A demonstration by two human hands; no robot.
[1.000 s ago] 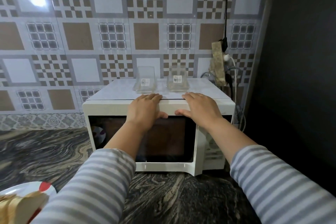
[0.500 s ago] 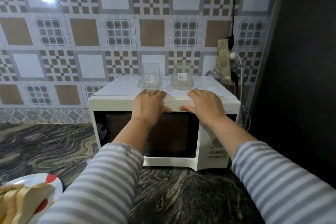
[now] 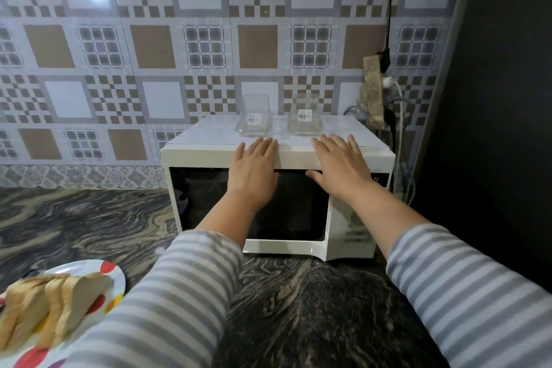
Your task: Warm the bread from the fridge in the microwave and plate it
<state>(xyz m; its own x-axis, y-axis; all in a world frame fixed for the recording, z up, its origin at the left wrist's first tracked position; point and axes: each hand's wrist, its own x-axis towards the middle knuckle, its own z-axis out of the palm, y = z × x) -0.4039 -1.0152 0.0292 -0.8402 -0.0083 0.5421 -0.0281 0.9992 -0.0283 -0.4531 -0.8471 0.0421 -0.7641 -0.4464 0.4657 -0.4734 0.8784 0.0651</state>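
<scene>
Both flat, straight-fingered hands, left hand [image 3: 254, 167] and right hand [image 3: 339, 166], are pressed on the microwave [image 3: 203, 155] top edge. Sliced bread [image 3: 50, 305] is seen on the plate [image 3: 115, 273] at eight o'clock, well apart from the fingers.

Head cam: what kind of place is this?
Most likely a home kitchen: a white microwave on a dark marbled stone counter, a patterned tile backsplash behind it, and sliced bread on a spotted plate at lower left.

Closed white microwave [image 3: 209, 158] on counter; sliced bread [image 3: 50, 308] on plate [image 3: 116, 275].
</scene>
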